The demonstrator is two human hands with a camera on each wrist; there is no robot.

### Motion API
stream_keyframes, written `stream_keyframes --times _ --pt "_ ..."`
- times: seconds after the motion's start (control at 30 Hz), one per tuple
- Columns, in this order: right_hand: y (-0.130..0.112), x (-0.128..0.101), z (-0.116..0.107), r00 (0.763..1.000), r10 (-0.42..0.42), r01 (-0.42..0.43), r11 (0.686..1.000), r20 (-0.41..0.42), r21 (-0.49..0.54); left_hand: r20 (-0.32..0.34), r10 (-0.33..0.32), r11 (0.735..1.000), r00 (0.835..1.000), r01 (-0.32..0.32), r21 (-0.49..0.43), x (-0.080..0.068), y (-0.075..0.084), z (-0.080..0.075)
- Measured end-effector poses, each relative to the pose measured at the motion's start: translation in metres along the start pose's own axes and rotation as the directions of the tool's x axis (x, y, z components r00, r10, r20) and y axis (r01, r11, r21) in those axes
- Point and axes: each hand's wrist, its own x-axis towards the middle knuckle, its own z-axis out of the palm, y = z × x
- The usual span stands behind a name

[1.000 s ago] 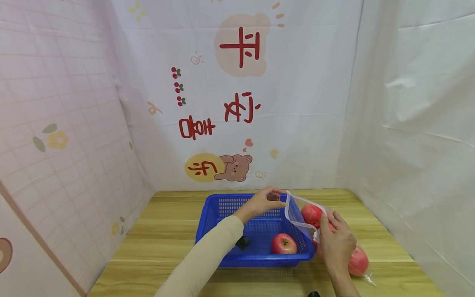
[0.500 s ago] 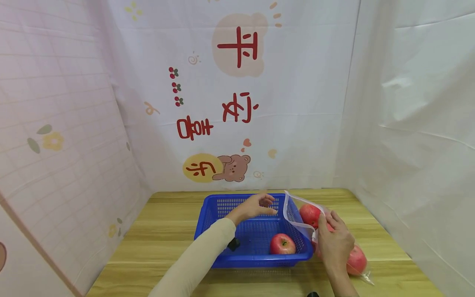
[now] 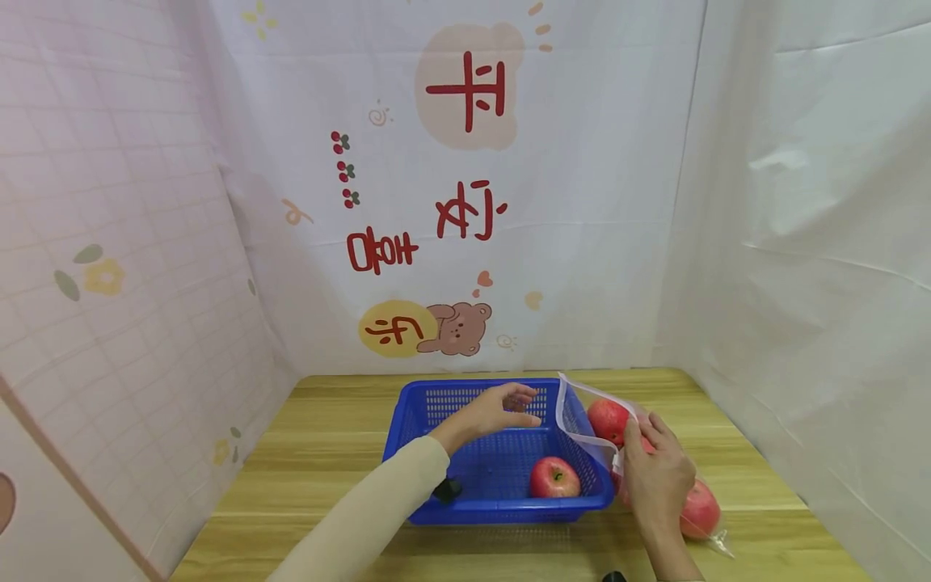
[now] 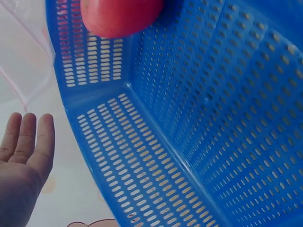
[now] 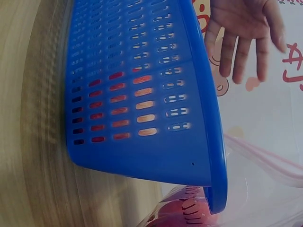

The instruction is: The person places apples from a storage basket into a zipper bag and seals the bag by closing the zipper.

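Note:
Above the blue plastic basket [image 3: 509,505] my left hand [image 3: 494,414] hovers with nothing in it, its fingers straight in the left wrist view. One red apple [image 3: 555,478] lies in the basket's near right corner. My right hand [image 3: 660,477] grips the edge of a clear zip bag [image 3: 598,443] with a white rim, its mouth standing wide over the basket's right side. Inside the bag are several apples, one apple [image 3: 608,420] near the mouth and another apple [image 3: 701,511] at the far end. My right hand hides part of the bag.
The basket stands on a wooden table [image 3: 291,477]. A black device [image 3: 447,490] shows at my left wrist, and another black piece [image 3: 614,576] at the bottom edge. White printed cloth [image 3: 596,202] hangs behind and on both sides.
My left hand has drawn back leftward, away from the bag's mouth, and then hardly moves. My right hand and the bag stay in place. The apple in the basket has not moved.

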Motion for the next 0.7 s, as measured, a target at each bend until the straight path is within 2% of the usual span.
stream_keyframes --times 0.1,0.23,0.33,0.43,0.57,0.7 --pt "0.0 0.0 -0.001 1.0 0.009 -0.009 1.0 0.006 0.002 -0.01 0.004 0.999 1.0 -0.004 -0.033 -0.009 0.007 0.001" --pt "0.0 0.0 -0.001 1.0 0.019 -0.019 1.0 0.016 0.0 -0.051 0.004 0.991 0.999 -0.011 -0.133 -0.025 0.015 0.008" --pt "0.0 0.0 -0.001 1.0 0.012 -0.012 1.0 0.012 -0.005 -0.09 -0.008 0.979 0.996 -0.011 -0.201 -0.038 0.016 0.019" --pt "0.0 0.0 -0.002 1.0 0.004 -0.004 1.0 0.009 -0.012 -0.126 -0.03 0.973 0.992 0.0 -0.23 -0.048 0.014 0.032" --pt "-0.001 -0.001 -0.002 1.0 0.002 -0.001 1.0 0.012 -0.018 -0.176 -0.057 0.969 0.983 0.012 -0.249 -0.052 0.012 0.046" --pt "-0.002 -0.002 -0.002 1.0 0.018 -0.018 1.0 0.012 -0.012 -0.202 -0.089 0.966 0.975 0.035 -0.255 -0.05 0.01 0.055"
